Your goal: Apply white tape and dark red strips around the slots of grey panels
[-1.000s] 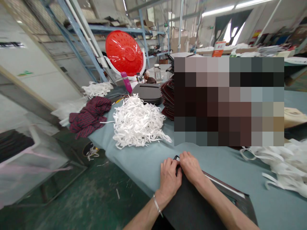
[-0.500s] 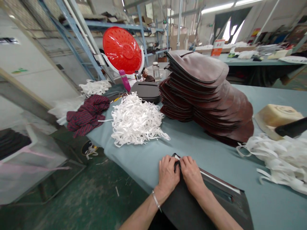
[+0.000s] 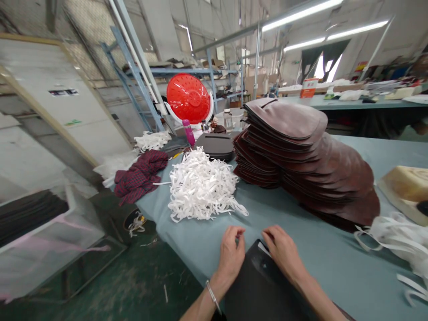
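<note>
A flat black leather piece (image 3: 264,285) lies on the grey-green table (image 3: 321,258) right in front of me, a white strip showing at its far corner. My right hand (image 3: 284,252) rests on that corner with its fingers curled down over the edge. Just left of the piece, my left hand (image 3: 233,253) is raised slightly, thumb and fingers pinched together; whether anything is between them is too small to tell. A bracelet sits on my left wrist.
A heap of white strips (image 3: 202,189) lies beyond my hands, and more white strips (image 3: 394,240) at the right. A tall stack of brown leather pieces (image 3: 301,147) fills the middle. A dark red cloth (image 3: 140,176), a red fan (image 3: 189,98) and a foam block (image 3: 404,189) stand around.
My hands were pressed together on the black piece's corner and have now parted; the left hand has come off to the left. The view has tilted upward.
</note>
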`<state>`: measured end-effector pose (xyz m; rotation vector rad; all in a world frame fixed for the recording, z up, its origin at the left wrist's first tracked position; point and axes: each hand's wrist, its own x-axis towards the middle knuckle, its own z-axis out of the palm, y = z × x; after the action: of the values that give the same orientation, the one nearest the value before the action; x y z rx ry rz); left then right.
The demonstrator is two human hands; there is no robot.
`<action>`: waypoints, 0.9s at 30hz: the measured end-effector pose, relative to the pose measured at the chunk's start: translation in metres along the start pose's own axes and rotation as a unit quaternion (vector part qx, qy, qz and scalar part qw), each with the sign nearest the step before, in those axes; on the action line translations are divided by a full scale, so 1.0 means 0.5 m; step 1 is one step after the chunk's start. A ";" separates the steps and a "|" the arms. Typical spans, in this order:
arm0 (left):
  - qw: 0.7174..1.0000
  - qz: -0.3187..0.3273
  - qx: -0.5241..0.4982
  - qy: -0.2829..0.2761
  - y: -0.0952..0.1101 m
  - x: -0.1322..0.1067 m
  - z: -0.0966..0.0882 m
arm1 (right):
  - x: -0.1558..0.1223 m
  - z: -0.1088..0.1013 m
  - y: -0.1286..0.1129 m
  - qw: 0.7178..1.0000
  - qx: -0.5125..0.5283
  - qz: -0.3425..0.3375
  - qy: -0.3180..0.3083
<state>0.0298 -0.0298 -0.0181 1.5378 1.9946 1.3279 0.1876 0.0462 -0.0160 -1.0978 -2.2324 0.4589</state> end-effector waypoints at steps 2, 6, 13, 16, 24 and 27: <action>0.999 0.010 0.017 0.051 -0.011 0.037 -0.013 | 0.060 0.011 -0.031 0.998 0.057 0.018 0.005; 0.990 0.018 0.050 0.132 -0.022 0.102 -0.021 | 0.165 0.046 -0.088 0.994 0.094 0.036 0.032; 0.979 0.029 0.134 0.149 -0.044 0.143 0.003 | 0.236 0.127 -0.112 0.978 0.172 0.074 0.087; 0.975 0.049 0.194 0.099 -0.069 0.143 0.004 | 0.232 0.128 -0.097 0.950 0.262 0.107 0.132; 0.945 0.103 0.310 0.025 -0.100 0.152 -0.026 | 0.154 -0.058 0.036 0.793 0.491 0.222 0.284; 0.951 0.090 0.294 0.013 -0.101 0.159 -0.030 | 0.087 -0.146 0.077 0.757 0.516 0.238 0.323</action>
<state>-0.0417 0.0325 -0.0272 1.9976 2.4593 0.8390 0.2373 0.1073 0.0346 -0.9321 -0.7932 1.1323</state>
